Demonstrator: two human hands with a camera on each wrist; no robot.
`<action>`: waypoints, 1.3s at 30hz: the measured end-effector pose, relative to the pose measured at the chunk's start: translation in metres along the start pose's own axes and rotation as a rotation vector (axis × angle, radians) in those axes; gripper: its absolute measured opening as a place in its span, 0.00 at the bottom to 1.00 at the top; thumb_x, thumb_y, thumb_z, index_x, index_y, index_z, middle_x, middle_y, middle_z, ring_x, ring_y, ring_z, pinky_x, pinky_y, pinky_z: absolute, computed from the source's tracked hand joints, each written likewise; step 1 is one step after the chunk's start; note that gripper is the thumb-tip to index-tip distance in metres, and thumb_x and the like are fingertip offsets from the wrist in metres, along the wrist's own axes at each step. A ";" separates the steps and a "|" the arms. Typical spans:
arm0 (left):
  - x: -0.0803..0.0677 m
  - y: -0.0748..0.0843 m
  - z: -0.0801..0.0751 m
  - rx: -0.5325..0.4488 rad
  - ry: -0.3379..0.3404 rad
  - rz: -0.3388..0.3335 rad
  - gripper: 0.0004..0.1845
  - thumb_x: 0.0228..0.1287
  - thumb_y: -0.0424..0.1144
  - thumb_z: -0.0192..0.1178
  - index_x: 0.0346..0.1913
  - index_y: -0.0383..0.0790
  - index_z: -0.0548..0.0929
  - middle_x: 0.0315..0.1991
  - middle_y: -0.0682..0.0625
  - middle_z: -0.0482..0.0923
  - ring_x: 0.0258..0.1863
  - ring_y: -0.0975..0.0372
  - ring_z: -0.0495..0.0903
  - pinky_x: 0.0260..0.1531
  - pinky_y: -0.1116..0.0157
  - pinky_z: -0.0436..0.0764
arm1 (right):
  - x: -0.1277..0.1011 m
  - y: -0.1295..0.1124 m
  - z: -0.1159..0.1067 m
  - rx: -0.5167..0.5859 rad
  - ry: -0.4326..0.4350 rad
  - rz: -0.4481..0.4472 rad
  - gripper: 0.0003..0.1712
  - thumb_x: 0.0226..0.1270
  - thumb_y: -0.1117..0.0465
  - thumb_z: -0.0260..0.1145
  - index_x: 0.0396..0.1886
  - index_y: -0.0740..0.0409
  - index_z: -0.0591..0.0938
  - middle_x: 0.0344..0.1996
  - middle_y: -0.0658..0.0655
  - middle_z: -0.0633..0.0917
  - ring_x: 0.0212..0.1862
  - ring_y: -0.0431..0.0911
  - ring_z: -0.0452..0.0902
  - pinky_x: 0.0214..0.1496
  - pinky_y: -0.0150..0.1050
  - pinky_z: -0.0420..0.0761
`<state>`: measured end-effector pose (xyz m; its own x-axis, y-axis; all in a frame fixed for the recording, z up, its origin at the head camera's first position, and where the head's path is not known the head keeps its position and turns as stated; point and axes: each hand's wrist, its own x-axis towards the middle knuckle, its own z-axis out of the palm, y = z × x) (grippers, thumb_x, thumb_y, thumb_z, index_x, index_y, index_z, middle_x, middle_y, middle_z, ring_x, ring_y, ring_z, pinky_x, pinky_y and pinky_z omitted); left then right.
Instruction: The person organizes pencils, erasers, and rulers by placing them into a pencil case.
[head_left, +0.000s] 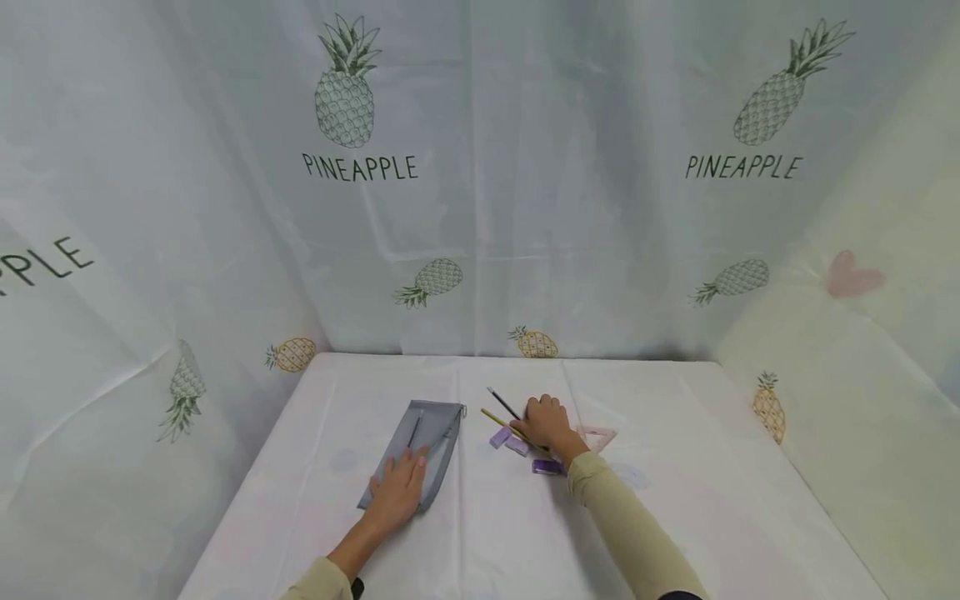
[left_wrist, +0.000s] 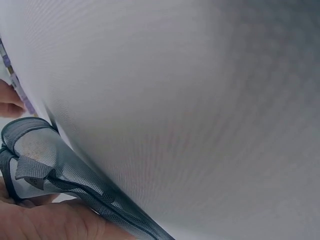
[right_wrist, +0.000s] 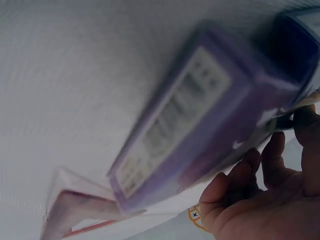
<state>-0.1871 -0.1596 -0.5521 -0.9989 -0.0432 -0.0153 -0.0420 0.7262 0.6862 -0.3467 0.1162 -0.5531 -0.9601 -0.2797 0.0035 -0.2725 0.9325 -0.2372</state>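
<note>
We see the white table (head_left: 675,500) filling the lower middle of the head view, its far edge meeting the pineapple-printed cloth backdrop (head_left: 525,208) along a line just below the frame's centre. The table's right portion and the strip nearest us lie bare, so there is open room to the right of and below our hands.

Our left hand (head_left: 397,492) rests flat on the lower end of the grey mesh pencil pouch (head_left: 420,442), fingers spread and straight, pressing it down. The pouch lies left of centre, tilted, its zip end pointing up and right; a dark slender item shows through the mesh. In the left wrist view the pouch's woven mesh and bound seam sit at lower left, against the hand.

Our right hand (head_left: 547,423) sits just right of centre, fingers curled over a yellow pencil (head_left: 501,422) and a dark pencil (head_left: 504,403), whose ends stick out toward upper left. Purple erasers (head_left: 510,440) lie just beside it, a purple box (head_left: 547,467) touches the wrist side, and a pink triangle ruler (head_left: 597,436) pokes out at the right.

The right wrist view is blurred: we make out the purple box and the ruler's corner, but its label is unreadable. The hand hides the pencils' lower ends.
</note>
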 end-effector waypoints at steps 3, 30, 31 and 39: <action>-0.001 0.000 0.001 -0.001 -0.002 -0.004 0.27 0.82 0.49 0.33 0.70 0.38 0.70 0.72 0.27 0.58 0.72 0.25 0.46 0.61 0.22 0.39 | 0.001 0.000 0.000 0.015 -0.020 -0.008 0.22 0.67 0.44 0.65 0.27 0.59 0.81 0.30 0.59 0.80 0.36 0.55 0.76 0.42 0.52 0.79; 0.000 -0.003 0.001 0.009 -0.014 -0.001 0.28 0.82 0.50 0.31 0.72 0.38 0.68 0.73 0.28 0.58 0.71 0.25 0.47 0.61 0.21 0.40 | -0.015 -0.057 -0.023 0.603 0.173 0.098 0.24 0.75 0.51 0.59 0.21 0.61 0.77 0.17 0.52 0.76 0.21 0.42 0.68 0.26 0.33 0.69; 0.000 -0.003 0.000 0.007 -0.014 -0.005 0.28 0.82 0.50 0.31 0.72 0.39 0.68 0.73 0.28 0.58 0.71 0.25 0.47 0.61 0.22 0.40 | -0.016 -0.062 -0.021 0.640 0.175 0.107 0.24 0.75 0.50 0.59 0.23 0.63 0.79 0.18 0.52 0.77 0.21 0.42 0.69 0.25 0.33 0.69; 0.002 -0.004 -0.001 -0.007 -0.016 -0.030 0.28 0.82 0.50 0.31 0.72 0.41 0.68 0.73 0.29 0.58 0.72 0.26 0.47 0.62 0.22 0.40 | -0.034 -0.100 -0.005 0.813 0.163 0.145 0.25 0.74 0.50 0.59 0.17 0.56 0.74 0.15 0.47 0.72 0.20 0.41 0.65 0.20 0.32 0.66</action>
<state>-0.1890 -0.1631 -0.5542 -0.9974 -0.0539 -0.0477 -0.0719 0.7199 0.6903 -0.2875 0.0340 -0.5245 -0.9962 -0.0746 0.0445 -0.0751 0.4836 -0.8720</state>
